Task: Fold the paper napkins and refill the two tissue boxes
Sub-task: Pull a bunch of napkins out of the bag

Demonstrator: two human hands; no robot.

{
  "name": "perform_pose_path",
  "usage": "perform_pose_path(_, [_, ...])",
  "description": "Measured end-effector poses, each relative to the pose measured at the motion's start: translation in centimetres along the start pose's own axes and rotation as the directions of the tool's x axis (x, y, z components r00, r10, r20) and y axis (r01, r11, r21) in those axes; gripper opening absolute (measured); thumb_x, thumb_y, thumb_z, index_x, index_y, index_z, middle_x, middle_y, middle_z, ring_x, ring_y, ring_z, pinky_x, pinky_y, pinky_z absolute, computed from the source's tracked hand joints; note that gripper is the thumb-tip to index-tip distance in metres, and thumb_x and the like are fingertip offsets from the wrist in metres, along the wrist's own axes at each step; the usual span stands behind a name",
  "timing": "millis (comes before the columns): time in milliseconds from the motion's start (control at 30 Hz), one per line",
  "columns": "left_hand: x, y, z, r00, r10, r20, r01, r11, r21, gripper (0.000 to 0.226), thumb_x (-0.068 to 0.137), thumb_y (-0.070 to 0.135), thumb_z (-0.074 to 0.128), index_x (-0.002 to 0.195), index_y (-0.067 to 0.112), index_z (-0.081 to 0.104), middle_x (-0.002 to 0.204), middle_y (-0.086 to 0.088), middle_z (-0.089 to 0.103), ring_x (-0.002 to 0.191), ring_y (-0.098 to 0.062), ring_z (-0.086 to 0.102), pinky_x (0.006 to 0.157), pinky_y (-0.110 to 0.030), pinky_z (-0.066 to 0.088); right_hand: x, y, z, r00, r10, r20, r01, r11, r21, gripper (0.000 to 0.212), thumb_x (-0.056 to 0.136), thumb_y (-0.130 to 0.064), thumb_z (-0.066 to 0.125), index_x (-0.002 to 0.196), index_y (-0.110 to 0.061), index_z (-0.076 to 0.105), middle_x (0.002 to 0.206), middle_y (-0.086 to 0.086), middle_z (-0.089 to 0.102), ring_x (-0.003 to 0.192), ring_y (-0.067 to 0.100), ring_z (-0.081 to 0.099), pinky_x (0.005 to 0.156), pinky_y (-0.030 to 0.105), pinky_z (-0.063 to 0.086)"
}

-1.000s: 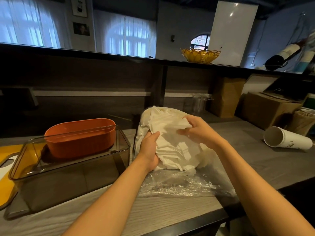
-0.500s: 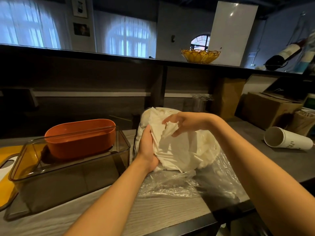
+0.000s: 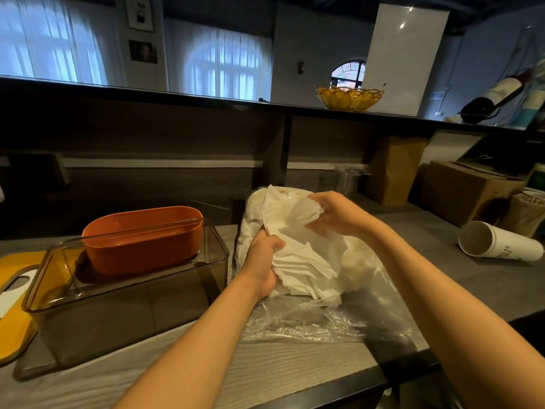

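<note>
Left forearm [image 3: 188,335]: I see it bare up to the frame edge, no sleeve.
Right forearm [image 3: 436,296]: bare too.
Left hand [image 3: 261,262]: no ring or glove.
Right hand [image 3: 339,212]: no ring or glove either.

— What's in front of you?

— A grey wood-grain counter [image 3: 295,370] runs along the bottom of the frame. Behind it rises a dark wood panel [image 3: 147,143], topped by a black ledge [image 3: 177,93] across the middle.

— And beyond the ledge?

— Pale walls. Upper left and upper centre I see curtained windows [image 3: 224,69], glowing bluish-white with daylight. Two framed pictures [image 3: 141,31] hang between them. A small arched window [image 3: 348,72] shows at upper centre-right, just beside a tall white panel [image 3: 404,54].

— The light where you stand?

— Dim.
</note>
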State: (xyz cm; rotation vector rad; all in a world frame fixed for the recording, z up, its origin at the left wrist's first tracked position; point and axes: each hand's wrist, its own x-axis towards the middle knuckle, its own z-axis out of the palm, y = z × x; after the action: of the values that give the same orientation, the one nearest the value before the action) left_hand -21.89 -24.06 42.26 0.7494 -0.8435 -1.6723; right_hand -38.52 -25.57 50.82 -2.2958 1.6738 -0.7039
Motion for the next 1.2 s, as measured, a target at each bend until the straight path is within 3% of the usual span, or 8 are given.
perform_pose_path(100, [0.0, 0.0, 0.0, 1.0, -0.001, -0.005, 0.001, 1.0, -0.013, 0.041, 0.09, -0.009, 0.039, 0.119, 0.011, 0.059, 0.118, -0.016, 0.067, 0.111, -0.038, 0.063, 0.098, -0.053, 0.051, -0.9, -0.3, -2.8, 0.98, 0.048, -0.192, 0.008, 0.96, 0.279, 0.017, 0.09, -0.005, 0.066, 0.096, -0.021, 0.067, 0.094, 0.0, 0.069, 0.088, 0.015, 0.067, 0.071, 0.032, 0.056])
perform_pose_path(200, [-0.1, 0.0, -0.1, 1.0, -0.023, 0.0, 0.023, 0.999, -0.032, 0.027, 0.094, 0.003, 0.043, 0.111, 0.011, 0.062, 0.113, -0.015, 0.065, 0.097, -0.032, 0.064, 0.089, -0.046, 0.052, -1.4, -1.1, -5.6, 0.993, 0.08, -0.089, -0.042, 0.928, 0.369, 0.015, 0.088, -0.007, 0.067, 0.095, -0.02, 0.063, 0.096, 0.006, 0.064, 0.093, 0.025, 0.063, 0.076, 0.035, 0.054])
perform_pose_path(400, [-0.7, 0.4, 0.0, 0.995, 0.024, 0.101, -0.017, 0.997, -0.07, 0.047, 0.105, 0.049, 0.032, 0.117, 0.024, 0.07, 0.113, -0.008, 0.075, 0.098, -0.024, 0.073, 0.086, -0.041, 0.054, -1.1, -3.8, -3.0, 0.895, 0.101, 0.434, -0.101, 0.995, -0.024, 0.053, 0.084, -0.012, 0.077, 0.129, -0.029, 0.055, 0.099, -0.008, 0.061, 0.092, 0.012, 0.062, 0.08, 0.024, 0.052])
perform_pose_path(600, [-0.4, 0.3, -0.3, 0.994, -0.013, 0.111, 0.014, 1.0, -0.007, 0.066, 0.085, 0.067, 0.059, 0.135, 0.025, 0.061, 0.129, -0.01, 0.068, 0.123, -0.032, 0.062, 0.105, -0.05, 0.048, 0.2, -2.3, 0.5, 0.948, -0.023, 0.318, 0.06, 0.992, -0.107, 0.052, 0.084, -0.021, 0.079, 0.131, -0.025, 0.057, 0.108, -0.012, 0.057, 0.097, 0.009, 0.055, 0.081, 0.017, 0.047])
perform_pose_path(700, [0.3, -0.4, -0.7, 0.99, 0.035, 0.136, -0.048, 0.995, 0.09, 0.078, 0.068, 0.054, 0.082, 0.137, 0.028, 0.057, 0.133, -0.008, 0.066, 0.125, -0.03, 0.061, 0.107, -0.052, 0.046, 0.3, -1.9, 0.5, 0.959, -0.031, 0.283, 0.063, 0.993, -0.105, 0.058, 0.081, -0.028, 0.082, 0.133, -0.029, 0.056, 0.122, -0.006, 0.06, 0.107, 0.014, 0.057, 0.09, 0.026, 0.052])
perform_pose_path(900, [0.0, -0.5, -0.5, 0.994, 0.071, 0.085, -0.079, 0.992, 0.103, 0.035, 0.098, 0.005, 0.053, 0.129, 0.019, 0.061, 0.115, -0.01, 0.073, 0.108, -0.032, 0.069, 0.09, -0.047, 0.057, -0.6, -0.5, 0.3, 0.974, 0.014, 0.226, -0.022, 0.999, 0.036, 0.063, 0.082, -0.031, 0.08, 0.139, -0.027, 0.051, 0.13, -0.005, 0.056, 0.116, 0.013, 0.056, 0.097, 0.029, 0.052])
perform_pose_path(1067, [-0.3, -0.4, -0.8, 0.989, 0.101, 0.111, -0.108, 0.992, 0.067, 0.049, 0.08, 0.012, 0.064, 0.129, 0.016, 0.061, 0.112, -0.011, 0.074, 0.105, -0.033, 0.07, 0.087, -0.047, 0.057, -1.3, -0.1, -1.2, 0.984, 0.152, -0.095, -0.104, 0.915, 0.39, 0.069, 0.086, -0.035, 0.075, 0.147, -0.029, 0.042, 0.138, -0.011, 0.047, 0.125, 0.009, 0.044, 0.102, 0.03, 0.039])
perform_pose_path(1200, [-0.2, -0.3, -1.0, 0.978, 0.12, 0.172, -0.132, 0.989, 0.06, 0.059, 0.067, 0.017, 0.062, 0.126, 0.014, 0.064, 0.11, -0.014, 0.073, 0.1, -0.032, 0.07, 0.082, -0.044, 0.058, -0.5, -0.7, -0.6, 0.971, 0.22, 0.091, -0.235, 0.834, 0.5, 0.069, 0.084, -0.032, 0.078, 0.144, -0.023, 0.046, 0.136, -0.005, 0.056, 0.121, 0.013, 0.056, 0.103, 0.035, 0.048])
